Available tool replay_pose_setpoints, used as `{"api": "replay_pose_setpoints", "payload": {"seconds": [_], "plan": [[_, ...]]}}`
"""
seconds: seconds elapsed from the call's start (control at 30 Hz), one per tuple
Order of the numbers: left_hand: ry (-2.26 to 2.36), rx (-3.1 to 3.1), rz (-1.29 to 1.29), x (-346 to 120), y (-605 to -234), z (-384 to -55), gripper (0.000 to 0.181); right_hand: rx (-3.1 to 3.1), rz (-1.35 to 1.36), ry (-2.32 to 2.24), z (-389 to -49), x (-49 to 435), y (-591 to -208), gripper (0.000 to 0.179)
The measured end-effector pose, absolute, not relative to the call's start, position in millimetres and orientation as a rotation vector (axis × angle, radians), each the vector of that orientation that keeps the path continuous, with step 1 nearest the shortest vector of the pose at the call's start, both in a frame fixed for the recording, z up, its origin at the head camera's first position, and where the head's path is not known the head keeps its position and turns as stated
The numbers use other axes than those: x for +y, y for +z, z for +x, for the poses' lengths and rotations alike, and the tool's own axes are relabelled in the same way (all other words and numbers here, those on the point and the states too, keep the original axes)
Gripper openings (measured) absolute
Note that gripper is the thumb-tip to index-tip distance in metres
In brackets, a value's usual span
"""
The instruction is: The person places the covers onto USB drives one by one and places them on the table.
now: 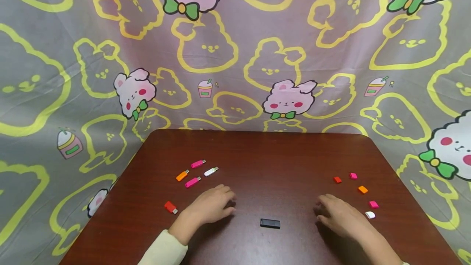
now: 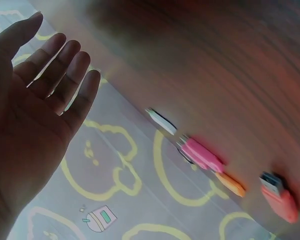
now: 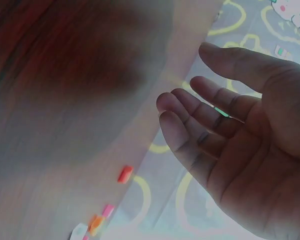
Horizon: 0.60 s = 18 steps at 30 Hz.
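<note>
A black USB stick (image 1: pixel 270 223) lies on the dark wooden table between my hands, touched by neither. My left hand (image 1: pixel 209 205) is held over the table to its left, fingers loosely extended, holding nothing. Near that hand lie uncapped USB sticks: a red one (image 1: pixel 171 207), an orange one (image 1: pixel 182 175), a white one (image 1: pixel 211 171) and two pink ones (image 1: pixel 193 182). On the other side, my right hand (image 3: pixel 240 125) has relaxed, slightly bent fingers and no object in it. Beside it are small caps: red (image 1: pixel 337 180), orange (image 1: pixel 363 189), white (image 1: pixel 370 215) and two pink (image 1: pixel 373 205).
The brown table (image 1: pixel 272 154) has rounded far corners. A grey cloth (image 1: pixel 235 52) with yellow outlines and cartoon animals hangs behind it and along both sides.
</note>
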<state>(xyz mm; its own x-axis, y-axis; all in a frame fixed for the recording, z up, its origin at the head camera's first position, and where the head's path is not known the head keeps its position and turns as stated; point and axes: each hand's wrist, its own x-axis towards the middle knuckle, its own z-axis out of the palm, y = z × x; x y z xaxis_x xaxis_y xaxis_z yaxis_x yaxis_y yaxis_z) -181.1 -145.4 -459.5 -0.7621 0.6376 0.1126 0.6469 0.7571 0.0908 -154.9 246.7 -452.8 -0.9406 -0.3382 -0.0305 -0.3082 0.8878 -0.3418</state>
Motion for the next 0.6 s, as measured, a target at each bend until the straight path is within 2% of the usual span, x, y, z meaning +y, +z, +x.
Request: {"api": "replay_pose_setpoints", "payload": {"seconds": [0.33,0.6], "plan": [[-0.205,-2.887,-1.011,-172.2,-456.2,-178.3,0.029,2.978,-0.443,-0.528,-156.9,277.4,-453.9,0.037],[-0.201,-2.902,-0.939,-198.7,-452.2,-177.9,0.021,2.981,-0.398,-0.546,-158.1,297.0,-455.3,0.034]]}}
